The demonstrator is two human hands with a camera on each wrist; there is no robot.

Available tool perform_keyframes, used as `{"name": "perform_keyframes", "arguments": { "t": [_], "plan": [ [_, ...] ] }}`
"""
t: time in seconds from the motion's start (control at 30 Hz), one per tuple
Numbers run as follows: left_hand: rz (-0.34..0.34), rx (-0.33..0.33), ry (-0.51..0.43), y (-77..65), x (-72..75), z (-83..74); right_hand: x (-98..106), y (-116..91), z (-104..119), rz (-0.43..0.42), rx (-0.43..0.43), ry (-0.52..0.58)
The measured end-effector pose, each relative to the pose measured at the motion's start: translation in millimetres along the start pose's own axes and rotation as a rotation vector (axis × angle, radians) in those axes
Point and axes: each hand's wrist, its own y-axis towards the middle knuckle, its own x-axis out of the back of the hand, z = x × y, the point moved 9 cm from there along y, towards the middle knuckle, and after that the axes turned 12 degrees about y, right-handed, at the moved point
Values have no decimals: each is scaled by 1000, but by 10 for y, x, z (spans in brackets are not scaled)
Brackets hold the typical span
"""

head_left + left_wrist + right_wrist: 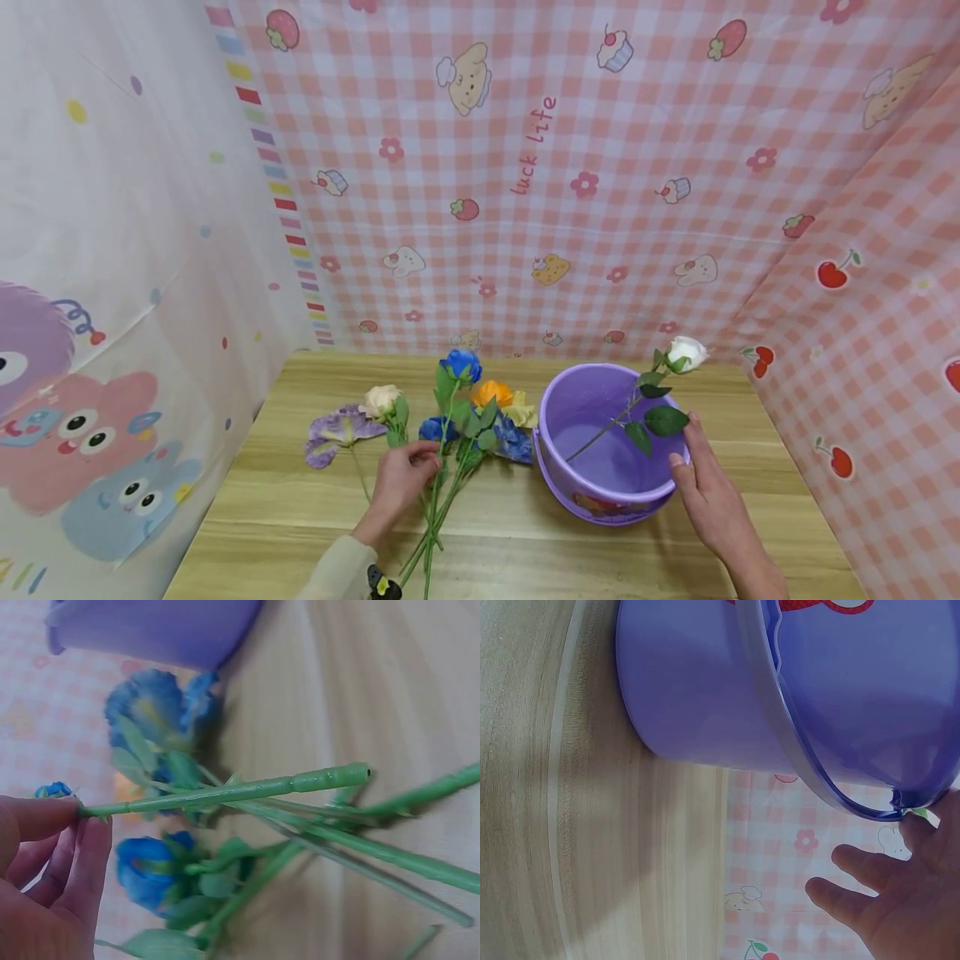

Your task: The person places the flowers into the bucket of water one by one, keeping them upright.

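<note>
My left hand (405,477) pinches the green stem (225,795) of a blue rose (462,365) between thumb and fingers. The stem's cut end points away from the fingers in the left wrist view. Below it lie crossed stems with another blue rose (146,870) and a ruffled blue flower (512,437). On the right is a purple bucket (551,454), where a white rose (686,354) leans with its stem inside and its bloom past the rim. My right hand (712,500) touches the bucket's right rim, its fingers fairly straight and spread.
Left of the stems lie a purple ruffled flower (341,433) and a cream rose (381,402). An orange flower (492,392) and a pale yellow flower (521,411) lie behind. The wooden table (510,550) meets a pink checked cloth (555,300) at the back.
</note>
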Motion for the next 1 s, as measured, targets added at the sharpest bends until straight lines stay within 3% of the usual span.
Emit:
{"name": "perform_keyframes", "arguments": {
  "t": [0.2,0.5,0.77,1.0],
  "plan": [
    [-46,-15,-63,40,179,-224,1,1,-5,5,-5,0],
    [-68,-67,-94,39,390,-747,-4,3,-3,6,-2,-5],
    [-57,-116,-232,34,435,-1258,-5,22,-9,-12,22,-13],
    [-57,-226,-284,22,452,-1822,3,19,-3,-19,30,-6]
  ]
}}
